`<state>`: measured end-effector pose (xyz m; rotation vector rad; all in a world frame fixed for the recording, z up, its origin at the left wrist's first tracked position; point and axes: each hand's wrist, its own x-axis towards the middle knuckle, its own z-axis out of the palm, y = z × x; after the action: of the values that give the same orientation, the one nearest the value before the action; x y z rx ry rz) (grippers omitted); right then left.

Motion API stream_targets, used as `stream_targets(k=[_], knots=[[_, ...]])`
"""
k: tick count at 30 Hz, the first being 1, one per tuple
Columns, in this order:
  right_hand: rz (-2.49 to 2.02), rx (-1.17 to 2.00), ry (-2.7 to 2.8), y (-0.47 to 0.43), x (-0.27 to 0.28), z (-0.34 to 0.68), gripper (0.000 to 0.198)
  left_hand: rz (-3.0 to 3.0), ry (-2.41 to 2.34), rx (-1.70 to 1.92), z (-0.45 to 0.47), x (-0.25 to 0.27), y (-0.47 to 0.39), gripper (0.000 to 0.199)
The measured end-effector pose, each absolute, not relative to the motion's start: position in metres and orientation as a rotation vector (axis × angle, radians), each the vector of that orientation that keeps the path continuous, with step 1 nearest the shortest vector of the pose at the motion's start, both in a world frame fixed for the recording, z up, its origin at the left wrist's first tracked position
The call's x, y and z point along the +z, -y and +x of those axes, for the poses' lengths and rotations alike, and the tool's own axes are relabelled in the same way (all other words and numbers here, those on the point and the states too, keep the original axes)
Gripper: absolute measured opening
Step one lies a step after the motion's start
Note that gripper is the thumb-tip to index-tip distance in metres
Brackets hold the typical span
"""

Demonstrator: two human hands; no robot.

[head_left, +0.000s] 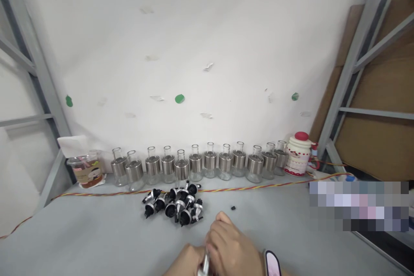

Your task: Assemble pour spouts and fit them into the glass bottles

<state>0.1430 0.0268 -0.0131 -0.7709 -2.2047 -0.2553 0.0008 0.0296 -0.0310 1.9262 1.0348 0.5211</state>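
My left hand (188, 260) and my right hand (233, 246) meet at the bottom middle, both closed around a silver pour spout (205, 266). Fingers cover most of it, and its lower end runs out of the frame. The right hand lies partly over the piece, with a watch (272, 263) on that wrist. Ahead and to the left lies a pile of black and silver pour spouts (177, 203). A small black piece (233, 208) sits alone on the grey table just beyond my right hand.
A row of glass bottles with steel sleeves (168, 164) lines the wall. A drink cup (86, 170) stands at its left end, a white and red jar (296, 155) at its right. A twisted red and yellow cord (226, 189) crosses the table (97, 233). Grey metal posts (349, 64) flank it.
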Motion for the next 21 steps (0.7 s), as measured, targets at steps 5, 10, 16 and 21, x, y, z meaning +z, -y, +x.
stream_targets(k=[5, 10, 16, 21], knots=[[-0.945, -0.037, 2.118, -0.034, 0.001, 0.155, 0.033, 1.912, -1.109, 0.551, -0.001, -0.035, -0.03, 0.018], [-1.324, -0.399, 2.087, -0.075, -0.015, 0.181, 0.025, 1.859, -1.233, 0.729, 0.001, -0.032, -0.031, 0.018], [-1.44, -0.54, 2.126, -0.101, -0.038, 0.201, 0.02, 1.62, -1.294, 0.781, -0.002, -0.037, -0.032, 0.026], [-1.409, -0.316, 2.102, -0.076, -0.014, 0.181, 0.021, 1.814, -1.391, 0.751, -0.006, -0.032, -0.033, 0.025]])
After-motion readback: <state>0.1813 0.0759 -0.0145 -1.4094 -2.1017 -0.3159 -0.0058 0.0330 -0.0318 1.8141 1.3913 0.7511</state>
